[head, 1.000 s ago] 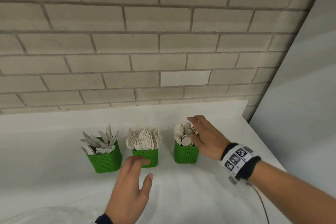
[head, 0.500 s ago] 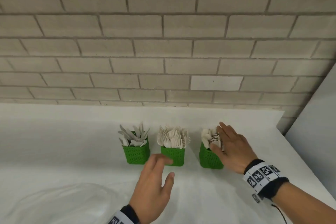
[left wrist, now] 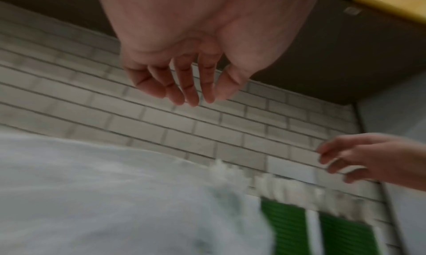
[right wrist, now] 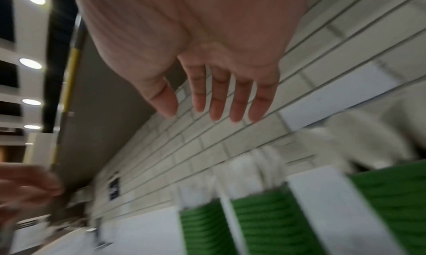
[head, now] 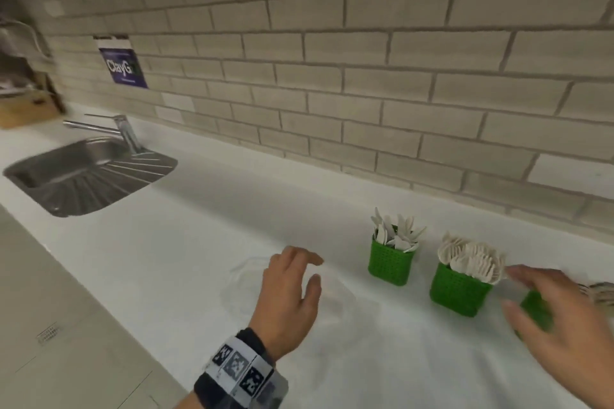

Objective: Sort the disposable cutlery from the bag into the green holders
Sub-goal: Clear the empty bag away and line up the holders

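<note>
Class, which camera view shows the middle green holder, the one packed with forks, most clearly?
The head view: the middle green holder appears sharp and whole, its forks distinct. Both wrist views show it only as a motion-blurred green block, cut off at the frame edge.

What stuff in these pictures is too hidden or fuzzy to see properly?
- Third green holder, head view: mostly hidden behind the right hand.
- Its cutlery, head view: blurred and cut off by the right edge.
- Clear bag under the left hand: too faint to tell whether it is empty.
</note>
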The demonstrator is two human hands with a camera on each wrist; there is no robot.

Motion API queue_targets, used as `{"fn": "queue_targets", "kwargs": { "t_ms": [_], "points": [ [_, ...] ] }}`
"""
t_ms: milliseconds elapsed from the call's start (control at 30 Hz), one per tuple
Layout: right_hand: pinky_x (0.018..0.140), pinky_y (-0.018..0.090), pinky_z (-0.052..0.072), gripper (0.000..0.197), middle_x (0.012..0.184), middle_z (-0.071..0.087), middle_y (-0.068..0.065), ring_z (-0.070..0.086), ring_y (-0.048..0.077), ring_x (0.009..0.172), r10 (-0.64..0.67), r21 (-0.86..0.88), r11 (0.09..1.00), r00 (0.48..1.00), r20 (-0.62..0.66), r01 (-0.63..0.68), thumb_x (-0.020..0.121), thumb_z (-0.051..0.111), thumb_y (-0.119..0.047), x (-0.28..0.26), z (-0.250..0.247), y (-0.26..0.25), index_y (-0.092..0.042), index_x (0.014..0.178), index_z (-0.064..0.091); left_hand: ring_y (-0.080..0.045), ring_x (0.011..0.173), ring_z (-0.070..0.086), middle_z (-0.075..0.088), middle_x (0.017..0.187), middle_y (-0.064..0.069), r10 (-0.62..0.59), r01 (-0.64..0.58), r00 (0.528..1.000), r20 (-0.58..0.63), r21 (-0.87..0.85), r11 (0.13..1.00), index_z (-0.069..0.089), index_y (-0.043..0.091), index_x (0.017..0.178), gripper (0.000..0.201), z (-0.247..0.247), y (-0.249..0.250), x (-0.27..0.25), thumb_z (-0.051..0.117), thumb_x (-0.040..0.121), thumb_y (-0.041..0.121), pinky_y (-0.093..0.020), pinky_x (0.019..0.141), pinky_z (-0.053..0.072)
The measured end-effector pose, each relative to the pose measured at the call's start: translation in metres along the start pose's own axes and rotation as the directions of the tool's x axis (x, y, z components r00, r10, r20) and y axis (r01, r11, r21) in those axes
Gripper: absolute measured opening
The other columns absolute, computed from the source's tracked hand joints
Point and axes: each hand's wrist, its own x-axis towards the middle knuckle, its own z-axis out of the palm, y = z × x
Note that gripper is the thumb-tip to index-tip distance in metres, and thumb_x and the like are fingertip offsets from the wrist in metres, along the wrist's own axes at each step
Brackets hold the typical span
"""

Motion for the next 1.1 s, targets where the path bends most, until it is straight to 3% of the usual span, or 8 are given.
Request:
{"fn": "queue_targets", "kwargs": {
  "t_ms": [200,333,433,633,767,833,933,1100],
  "points": [
    [0.109,0.019,0.027,0.094,0.141,0.014,-0.03,0.027,-0.006,0.13,-0.171,0.078,0.985,0.806,0.567,0.154,0.079,0.065,-0.057,-0.02,0.075,-0.059,-0.052,0.144,-0.003,-0.028,0.14,0.017,0.014,0.155,0.004,-0.386,0.316,0.903,0.187,0.317,0.894,0.016,0.033,0.15,0.095,-0.051,-0.085,-0.005,0.056,0.068,0.008,-0.051,0.108,0.028],
    [0.115,0.037,0.028,0.11,0.15,-0.003,-0.03,0.013,0.008,0.141,-0.176,0.089,0.984,0.795,0.581,0.154,0.071,0.066,-0.061,-0.024,0.126,-0.09,-0.06,0.137,-0.022,-0.034,0.149,-0.005,-0.015,0.161,0.005,-0.431,0.224,0.825,0.367,0.488,0.844,-0.023,0.046,0.146,0.12,-0.045,-0.116,-0.019,0.07,0.073,0.03,-0.059,0.115,0.02],
    [0.117,0.052,0.023,0.12,0.156,-0.021,-0.024,-0.004,0.013,0.148,-0.096,0.087,0.995,0.79,0.606,0.054,0.066,0.073,-0.061,-0.02,0.163,-0.102,-0.062,0.137,-0.024,-0.036,0.149,0.004,-0.016,0.162,0.004,-0.443,0.214,0.764,0.47,0.463,0.86,-0.03,0.053,0.141,0.132,-0.037,-0.128,-0.02,0.08,0.069,0.037,-0.061,0.113,0.027],
    [0.117,0.054,0.02,0.122,0.161,-0.006,-0.015,0.006,0.018,0.149,0.046,0.126,0.98,0.8,0.598,-0.151,0.064,0.077,-0.06,-0.019,0.209,-0.113,-0.056,0.142,-0.017,-0.023,0.126,0.031,0.029,0.141,0.008,-0.254,0.161,0.801,0.541,0.214,0.963,-0.019,0.05,0.146,0.125,-0.013,-0.133,-0.014,0.079,0.071,0.035,-0.042,0.103,0.042],
    [0.115,0.031,0.026,0.13,0.154,0.014,-0.017,0.02,0.011,0.143,0.076,0.278,0.93,0.867,0.493,-0.239,0.063,0.086,-0.042,-0.02,0.198,-0.122,-0.052,0.145,-0.013,-0.01,0.111,0.043,0.048,0.117,0.018,-0.153,0.186,0.855,0.495,-0.018,0.982,0.001,0.041,0.153,0.11,-0.002,-0.125,-0.012,0.077,0.076,0.029,-0.023,0.097,0.036],
    [0.109,0.019,0.024,0.13,0.147,0.014,-0.025,0.021,-0.001,0.137,0.054,0.35,0.909,0.898,0.436,-0.225,0.063,0.088,-0.035,-0.023,0.181,-0.129,-0.054,0.144,-0.012,-0.004,0.108,0.051,0.054,0.114,0.018,-0.085,0.184,0.891,0.446,-0.183,0.966,0.024,0.039,0.151,0.093,-0.001,-0.111,-0.008,0.077,0.076,0.021,-0.025,0.1,0.042],
    [0.107,0.017,0.025,0.133,0.143,0.016,-0.032,0.02,-0.012,0.133,0.013,0.397,0.901,0.923,0.385,-0.178,0.059,0.089,-0.037,-0.031,0.156,-0.142,-0.057,0.143,-0.012,-0.01,0.109,0.065,0.07,0.115,0.006,-0.008,0.274,0.896,0.443,-0.539,0.797,0.057,0.026,0.132,0.062,-0.004,-0.078,0.0,0.074,0.078,0.001,-0.031,0.097,0.051],
    [0.092,-0.004,0.029,0.124,0.144,0.004,-0.028,0.016,-0.024,0.128,-0.062,0.378,0.924,0.951,0.302,-0.06,0.054,0.092,-0.036,-0.04,0.13,-0.167,-0.044,0.149,0.013,-0.028,0.091,0.064,0.068,0.099,-0.016,0.059,0.505,0.821,0.567,-0.772,0.387,0.064,0.002,0.11,0.029,0.008,-0.016,0.005,0.056,0.083,0.0,-0.034,0.076,0.052]
  ]
}}
